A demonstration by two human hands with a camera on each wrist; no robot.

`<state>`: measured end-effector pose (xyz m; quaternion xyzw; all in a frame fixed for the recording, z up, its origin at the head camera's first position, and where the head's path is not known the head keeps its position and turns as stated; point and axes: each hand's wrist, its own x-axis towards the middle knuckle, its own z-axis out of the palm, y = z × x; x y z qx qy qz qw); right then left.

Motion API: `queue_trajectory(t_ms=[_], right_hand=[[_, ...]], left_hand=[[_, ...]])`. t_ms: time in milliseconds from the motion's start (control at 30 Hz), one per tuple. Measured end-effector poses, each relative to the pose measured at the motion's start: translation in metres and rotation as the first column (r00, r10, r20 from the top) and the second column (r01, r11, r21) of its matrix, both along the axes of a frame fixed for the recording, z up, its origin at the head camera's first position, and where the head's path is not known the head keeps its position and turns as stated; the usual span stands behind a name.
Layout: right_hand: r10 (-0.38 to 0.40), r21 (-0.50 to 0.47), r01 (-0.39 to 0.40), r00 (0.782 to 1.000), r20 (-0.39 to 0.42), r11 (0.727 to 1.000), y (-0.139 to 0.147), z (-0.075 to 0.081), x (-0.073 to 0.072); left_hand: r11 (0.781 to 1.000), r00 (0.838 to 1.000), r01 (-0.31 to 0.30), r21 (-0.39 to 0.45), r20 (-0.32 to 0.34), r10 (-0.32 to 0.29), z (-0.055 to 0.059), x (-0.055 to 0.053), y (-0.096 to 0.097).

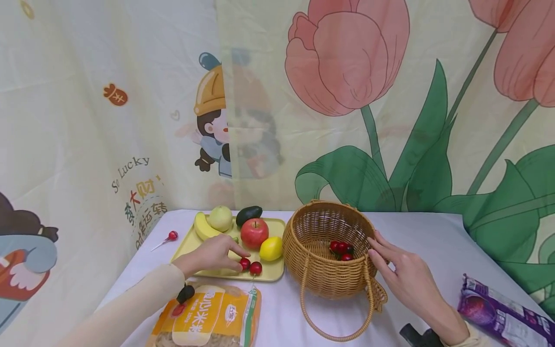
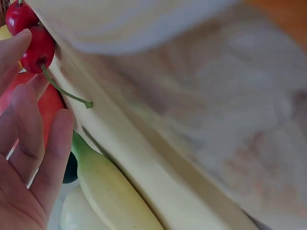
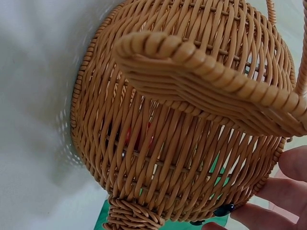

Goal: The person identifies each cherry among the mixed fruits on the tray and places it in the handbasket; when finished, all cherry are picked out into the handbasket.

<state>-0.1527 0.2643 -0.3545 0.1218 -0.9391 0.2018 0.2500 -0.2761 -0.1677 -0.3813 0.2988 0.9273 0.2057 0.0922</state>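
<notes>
My left hand reaches over a pale yellow tray, its fingertips at a red cherry. A second cherry lies beside that one. In the left wrist view, a fingertip overlaps a cherry with a green stem; the other fingers are spread. My right hand rests its nearly straight fingers against the right rim of a wicker basket. Several red cherries lie inside it. In the right wrist view, fingertips touch the basket's edge.
The tray also bears a banana, a pale green round fruit, a dark green avocado-like fruit, a red apple and a lemon. A yellow food bag, a purple packet and a red lollipop lie around.
</notes>
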Motion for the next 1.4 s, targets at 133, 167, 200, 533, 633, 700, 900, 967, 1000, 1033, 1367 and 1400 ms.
queue_trajectory(t_ms=[133, 167, 200, 533, 633, 700, 900, 967, 1000, 1033, 1367, 1400], right_hand=[[0.006, 0.002, -0.006, 1.0, -0.01, 1.0, 0.0, 0.0, 0.0], [0.007, 0.001, -0.007, 1.0, -0.011, 1.0, 0.0, 0.0, 0.0], [0.007, 0.001, -0.007, 1.0, -0.011, 1.0, 0.0, 0.0, 0.0], [0.01, -0.004, -0.011, 1.0, -0.013, 1.0, -0.001, 0.0, 0.0], [0.008, -0.005, -0.008, 1.0, -0.006, 1.0, -0.001, 0.0, 0.0], [0.006, -0.004, -0.006, 1.0, -0.001, 1.0, -0.001, 0.0, 0.0], [-0.002, -0.003, 0.003, 1.0, 0.01, 1.0, -0.001, 0.001, 0.001], [-0.005, -0.003, 0.005, 1.0, 0.012, 1.0, 0.0, 0.001, 0.001], [-0.004, -0.003, 0.004, 1.0, 0.011, 1.0, 0.0, 0.001, 0.001], [-0.004, -0.003, 0.004, 1.0, 0.009, 1.0, 0.0, 0.001, 0.001], [0.0, 0.004, 0.0, 1.0, -0.008, 1.0, 0.0, 0.0, 0.001], [-0.001, 0.004, 0.001, 1.0, -0.008, 1.0, 0.0, 0.0, 0.001]], left_hand=[[1.0, 1.0, -0.001, -0.027, 0.01, 0.001, 0.0, 0.0, 0.002], [1.0, 1.0, -0.001, -0.03, 0.014, 0.001, 0.0, 0.0, 0.002], [0.999, 1.0, -0.001, -0.035, 0.015, 0.001, 0.0, 0.0, 0.002], [0.999, 1.0, 0.021, -0.039, 0.014, -0.021, 0.001, -0.001, 0.003], [0.999, 0.999, 0.032, -0.042, 0.01, -0.032, 0.003, -0.001, 0.003], [0.998, 0.999, 0.035, -0.044, 0.009, -0.035, 0.004, -0.001, 0.003], [0.998, 0.999, 0.037, -0.044, 0.008, -0.036, 0.004, -0.001, 0.004], [0.998, 0.999, 0.036, -0.044, 0.008, -0.036, 0.004, -0.001, 0.005], [0.998, 0.999, 0.036, -0.042, 0.008, -0.036, 0.004, -0.002, 0.005], [0.998, 0.999, 0.036, -0.043, 0.008, -0.035, 0.004, -0.002, 0.005], [0.995, 0.996, 0.084, -0.052, -0.022, -0.085, 0.012, -0.005, -0.002], [0.996, 0.997, 0.078, -0.051, -0.022, -0.08, 0.015, -0.006, -0.004]])
